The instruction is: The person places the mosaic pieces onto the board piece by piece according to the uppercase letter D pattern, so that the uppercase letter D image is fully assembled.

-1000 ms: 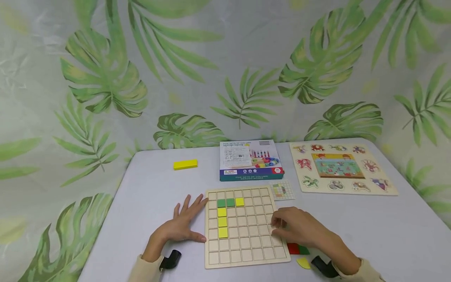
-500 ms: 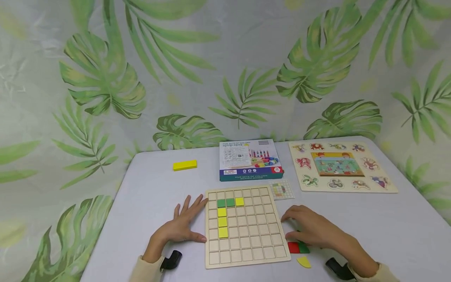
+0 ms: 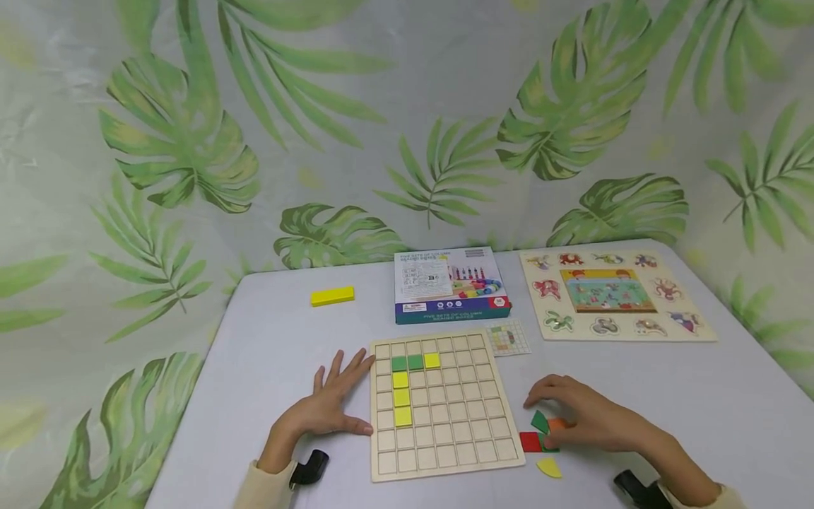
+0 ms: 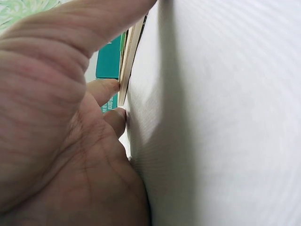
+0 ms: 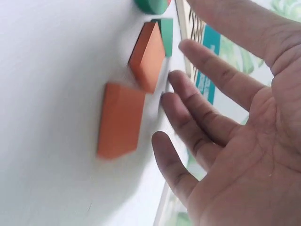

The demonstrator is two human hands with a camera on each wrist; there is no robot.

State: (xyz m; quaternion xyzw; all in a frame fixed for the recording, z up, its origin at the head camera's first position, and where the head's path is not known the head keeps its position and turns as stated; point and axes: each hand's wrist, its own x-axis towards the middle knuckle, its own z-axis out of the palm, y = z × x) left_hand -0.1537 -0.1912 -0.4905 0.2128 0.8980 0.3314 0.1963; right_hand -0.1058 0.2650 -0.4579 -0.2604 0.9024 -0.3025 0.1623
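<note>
A wooden grid board [image 3: 467, 431] lies flat, with two green squares [image 3: 407, 363] and several yellow squares [image 3: 402, 397] in its cells. My left hand [image 3: 326, 406] is spread at the board's left side, thumb and fingertips touching its edge. To the right of the board, my right hand [image 3: 591, 420] hovers with bent fingers over loose tiles and holds nothing. Under and beside it are a red square [image 3: 530, 442], a green wedge-shaped tile [image 3: 540, 421] and a yellow quarter-round tile [image 3: 550, 467]. In the right wrist view, two orange tiles [image 5: 121, 120] lie below the fingers, partly hidden in the head view.
A boxed bead set [image 3: 451, 286] stands behind the board, with a small pattern card [image 3: 510, 338] at the board's upper right corner. A yellow block [image 3: 333, 296] lies back left. At the back right is a sea-animal puzzle board [image 3: 604, 329].
My right hand has moved right, from the board's right edge to above the loose tiles, uncovering the green wedge and some orange. My left hand stays at the board's left edge.
</note>
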